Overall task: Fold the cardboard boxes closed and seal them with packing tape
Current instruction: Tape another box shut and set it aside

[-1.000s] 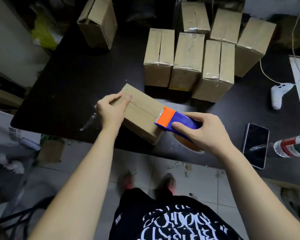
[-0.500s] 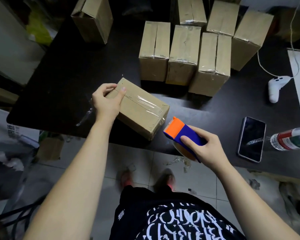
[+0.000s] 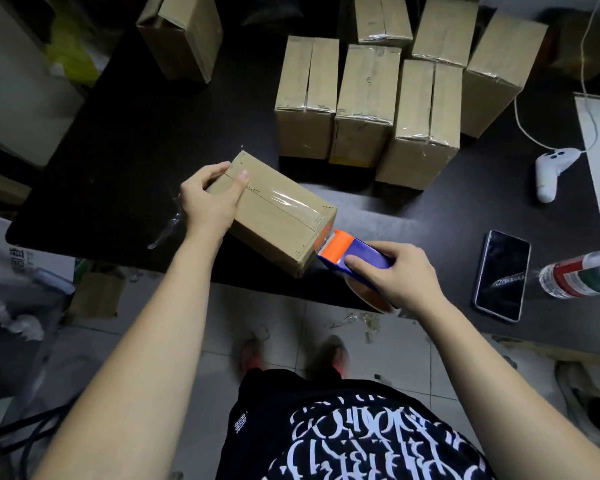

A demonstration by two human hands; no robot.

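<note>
Box (image 3: 278,216), table's (image 3: 136,150) 6 o'clock edge: our left hand (image 3: 210,199) grips its 10 o'clock end, our right hand (image 3: 399,275) clasps the tape dispenser (image 3: 347,252) at its 4 o'clock end; sealing underway, next we likely cut the tape.

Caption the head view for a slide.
Left hand grips a cardboard box on the table while the right hand holds a tape dispenser at its near end.

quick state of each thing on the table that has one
box, flaps closed, clear tape along top seam
tape dispenser, orange end at box's near end
left hand, grips box's far end
right hand, grips tape dispenser
back boxes, closed, taped
phone, screen dark, face up
bottle, lying on its side
</note>
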